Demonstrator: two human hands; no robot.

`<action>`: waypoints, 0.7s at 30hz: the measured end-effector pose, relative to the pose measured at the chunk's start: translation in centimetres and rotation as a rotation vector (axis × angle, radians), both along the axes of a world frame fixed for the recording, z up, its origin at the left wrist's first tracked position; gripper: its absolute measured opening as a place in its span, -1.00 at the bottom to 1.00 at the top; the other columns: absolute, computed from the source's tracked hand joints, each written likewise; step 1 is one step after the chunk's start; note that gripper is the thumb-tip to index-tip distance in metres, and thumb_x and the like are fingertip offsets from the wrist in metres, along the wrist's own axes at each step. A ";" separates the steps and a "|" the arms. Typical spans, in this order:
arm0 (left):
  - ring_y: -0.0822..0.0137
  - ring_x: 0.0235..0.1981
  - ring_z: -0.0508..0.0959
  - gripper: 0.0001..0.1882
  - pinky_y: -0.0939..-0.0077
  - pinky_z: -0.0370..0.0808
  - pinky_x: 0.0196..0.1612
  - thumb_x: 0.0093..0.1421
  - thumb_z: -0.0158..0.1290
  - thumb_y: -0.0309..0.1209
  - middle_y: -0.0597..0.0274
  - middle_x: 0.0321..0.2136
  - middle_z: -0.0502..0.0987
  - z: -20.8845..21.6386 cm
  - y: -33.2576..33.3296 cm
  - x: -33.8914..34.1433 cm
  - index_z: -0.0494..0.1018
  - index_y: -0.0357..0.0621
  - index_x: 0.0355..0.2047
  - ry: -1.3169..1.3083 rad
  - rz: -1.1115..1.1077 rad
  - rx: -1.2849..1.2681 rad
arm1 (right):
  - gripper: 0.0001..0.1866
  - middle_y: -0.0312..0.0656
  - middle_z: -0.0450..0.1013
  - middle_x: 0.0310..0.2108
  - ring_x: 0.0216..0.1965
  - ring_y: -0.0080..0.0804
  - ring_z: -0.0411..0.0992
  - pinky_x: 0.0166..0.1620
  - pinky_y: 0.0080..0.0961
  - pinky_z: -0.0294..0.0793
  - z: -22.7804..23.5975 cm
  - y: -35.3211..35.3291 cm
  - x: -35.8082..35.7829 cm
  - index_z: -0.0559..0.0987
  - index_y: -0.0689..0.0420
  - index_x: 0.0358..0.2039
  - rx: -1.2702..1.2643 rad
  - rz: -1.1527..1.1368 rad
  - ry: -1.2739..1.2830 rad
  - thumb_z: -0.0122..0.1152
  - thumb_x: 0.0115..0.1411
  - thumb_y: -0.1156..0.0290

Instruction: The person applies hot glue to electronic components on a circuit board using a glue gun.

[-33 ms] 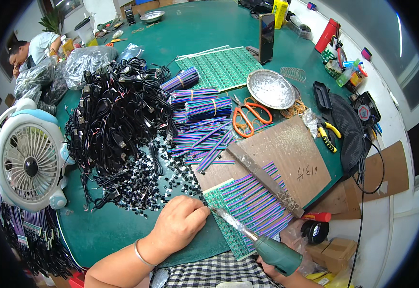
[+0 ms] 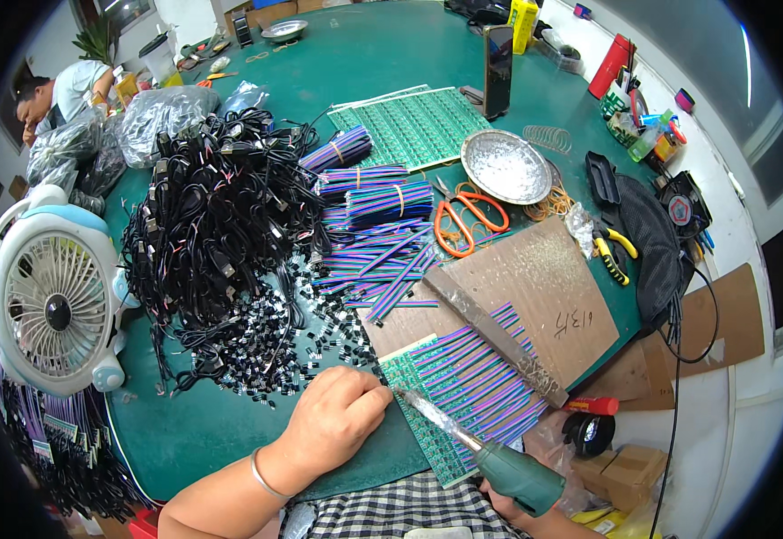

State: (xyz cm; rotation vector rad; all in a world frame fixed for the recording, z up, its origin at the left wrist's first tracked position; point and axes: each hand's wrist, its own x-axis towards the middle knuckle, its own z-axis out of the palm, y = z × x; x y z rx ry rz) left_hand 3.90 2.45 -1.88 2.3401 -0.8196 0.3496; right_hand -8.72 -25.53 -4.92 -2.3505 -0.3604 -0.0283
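My left hand is curled closed at the left edge of a green circuit board panel; what its fingertips pinch, if anything, is hidden. In my right hand, mostly covered by the tool, is a soldering iron with a thick green handle. Its tip points to the panel beside my left fingers. Rows of flat striped ribbon wires run from the panel over a brown board. Across the wires lies a long flat bar. Small black connectors are heaped beyond my left hand.
Left are a white fan and a big pile of black cables. Farther back lie wire bundles, orange-handled scissors, a metal bowl and more panels. Pliers rest right. A person sits far left.
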 end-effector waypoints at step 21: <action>0.19 -0.40 0.51 -0.73 0.32 0.46 -0.35 -0.13 0.21 -0.58 0.25 -0.42 0.52 1.9 2.2 0.6 0.49 -0.10 -0.36 -0.028 0.165 0.013 | -0.77 -0.27 0.53 -0.56 -0.53 -0.46 0.48 -0.36 -0.49 0.46 2.6 -0.4 1.5 0.58 0.22 -0.29 0.144 -0.068 0.202 0.11 0.19 0.32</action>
